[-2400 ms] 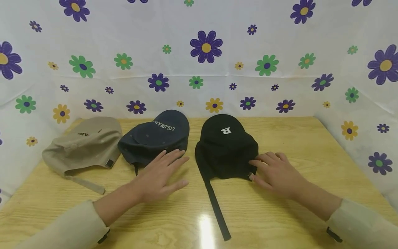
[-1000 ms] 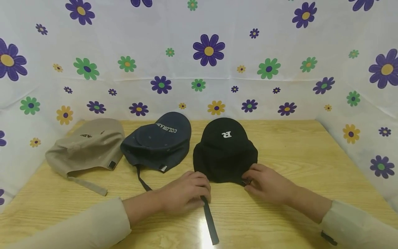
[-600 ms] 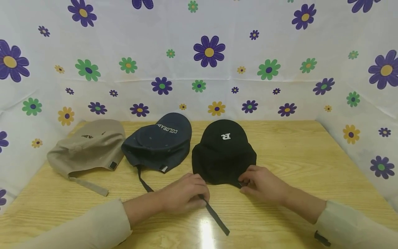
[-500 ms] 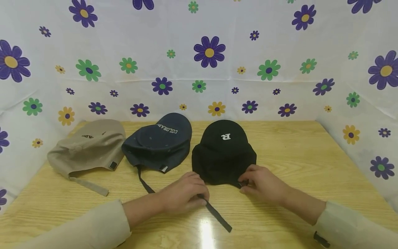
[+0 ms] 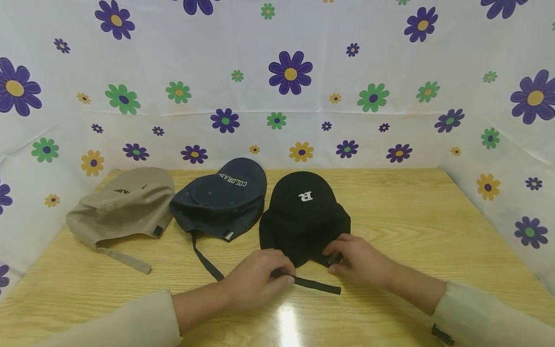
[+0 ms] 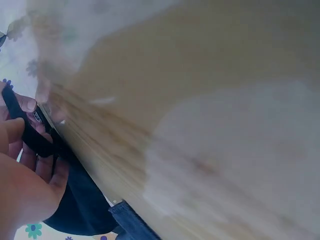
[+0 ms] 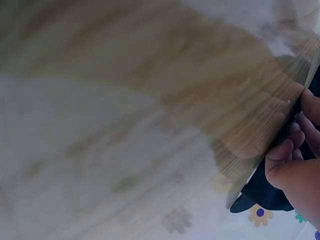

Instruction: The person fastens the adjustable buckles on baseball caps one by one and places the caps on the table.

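The black fabric baseball cap with a white letter R on its far brim (image 5: 305,219) rests on the light wood-grain table (image 5: 403,212), right of two other caps, its rear opening facing the near side. Its long, flat black strap (image 5: 318,285) lies across the near side of the cap, free end pointing right.

The person's left hand (image 5: 260,277) has a pinching grip, thumb and fingers on the strap; a length beyond the grip projects free, presumably so that the tip stays accessible. The right hand (image 5: 360,260) pinches the cap's near right corner; this appears to steady the edge beside a small dark fitting (image 6: 37,116), whose details are too small to confirm.

To the left lies the navy-blue fabric cap with white lettering (image 5: 225,193), its narrow dark strap (image 5: 205,255) trailing toward the near side. Farther left is the beige fabric cap with dark lettering (image 5: 125,207), its strap also loose. Neither is touched at its crown; their spacing seemingly leaves working room around the black one. A white floral cloth (image 5: 329,29) stands behind.
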Available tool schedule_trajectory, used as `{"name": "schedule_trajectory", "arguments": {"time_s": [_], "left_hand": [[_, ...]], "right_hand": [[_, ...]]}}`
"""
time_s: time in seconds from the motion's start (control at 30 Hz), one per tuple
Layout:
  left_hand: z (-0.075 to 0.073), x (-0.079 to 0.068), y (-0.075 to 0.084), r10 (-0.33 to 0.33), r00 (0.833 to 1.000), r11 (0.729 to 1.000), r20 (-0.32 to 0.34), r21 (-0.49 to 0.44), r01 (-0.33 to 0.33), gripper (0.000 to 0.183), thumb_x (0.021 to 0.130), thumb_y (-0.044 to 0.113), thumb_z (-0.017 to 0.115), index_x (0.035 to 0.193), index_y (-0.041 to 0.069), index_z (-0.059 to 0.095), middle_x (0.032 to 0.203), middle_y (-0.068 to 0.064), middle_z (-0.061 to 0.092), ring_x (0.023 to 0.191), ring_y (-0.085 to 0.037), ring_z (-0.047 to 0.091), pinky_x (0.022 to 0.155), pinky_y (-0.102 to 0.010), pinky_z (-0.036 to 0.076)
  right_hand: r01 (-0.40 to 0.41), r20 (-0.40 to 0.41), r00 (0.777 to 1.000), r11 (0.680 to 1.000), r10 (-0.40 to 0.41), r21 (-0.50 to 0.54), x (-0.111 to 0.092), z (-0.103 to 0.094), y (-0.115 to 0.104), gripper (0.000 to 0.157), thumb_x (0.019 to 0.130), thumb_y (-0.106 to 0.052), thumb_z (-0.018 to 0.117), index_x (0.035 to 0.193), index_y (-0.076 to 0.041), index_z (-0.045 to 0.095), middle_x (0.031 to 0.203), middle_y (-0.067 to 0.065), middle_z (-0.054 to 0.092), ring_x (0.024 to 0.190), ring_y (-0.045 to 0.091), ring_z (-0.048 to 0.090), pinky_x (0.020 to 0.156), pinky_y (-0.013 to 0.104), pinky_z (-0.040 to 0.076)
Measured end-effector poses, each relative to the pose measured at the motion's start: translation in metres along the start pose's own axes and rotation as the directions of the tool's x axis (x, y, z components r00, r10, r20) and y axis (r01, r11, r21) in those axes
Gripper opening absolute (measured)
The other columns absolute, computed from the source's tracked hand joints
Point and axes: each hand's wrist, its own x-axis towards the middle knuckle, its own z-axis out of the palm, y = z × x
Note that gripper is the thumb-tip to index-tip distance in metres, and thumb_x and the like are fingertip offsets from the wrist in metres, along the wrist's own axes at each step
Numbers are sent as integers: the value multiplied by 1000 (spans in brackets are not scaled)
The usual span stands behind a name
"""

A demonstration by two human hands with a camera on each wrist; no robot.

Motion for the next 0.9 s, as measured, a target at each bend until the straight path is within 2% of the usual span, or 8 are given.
{"name": "schedule_trajectory", "arguments": {"time_s": [0.13,0.3,0.4,0.57,0.73,0.9], "left_hand": [[-2,1,-3,-20,1000,999,-16,49,21,4,90,12,71,93,15,72,89,7,67,84,-1,61,78,-22,52],[-2,5,-9,-10,1000,996,-12,86,11,7,91,8,68,97,12,70,91,4,70,84,-3,64,78,-23,54],[-2,7,-13,7,1000,996,-16,86,-5,10,91,4,66,97,11,68,91,2,71,83,-4,65,77,-22,54],[-3,7,-19,68,997,991,-37,116,-64,16,92,-2,63,94,13,69,91,3,71,84,-6,65,78,-22,54],[-4,6,-22,116,992,970,-50,222,-103,22,90,-4,64,93,16,73,91,5,68,86,-7,65,77,-24,55],[-6,7,-25,147,989,944,-29,302,-132,20,88,0,66,96,15,76,93,2,67,86,-11,65,78,-25,55]], "right_hand": [[1,4,1000,1000,-1,9,0,2,-2,22,85,-12,77,104,-5,68,94,-2,61,84,9,60,74,24,53],[68,-31,997,996,-70,-53,-1,4,-3,15,84,-4,75,98,-4,68,87,-2,60,76,5,54,70,21,51],[88,-31,995,995,-90,-55,-1,5,-2,16,85,-2,74,98,-6,68,91,-3,57,78,5,54,71,21,52],[72,-10,997,996,-73,-52,-1,5,-3,19,86,-4,74,102,-10,66,98,-2,54,86,9,58,77,23,54],[72,0,997,996,-73,-59,-1,6,-6,18,88,-7,74,103,-9,65,100,-2,57,90,10,63,79,23,55],[96,-15,995,990,-98,-103,0,6,-9,20,89,-10,73,108,-6,68,99,-1,58,84,6,58,76,21,54]]}}
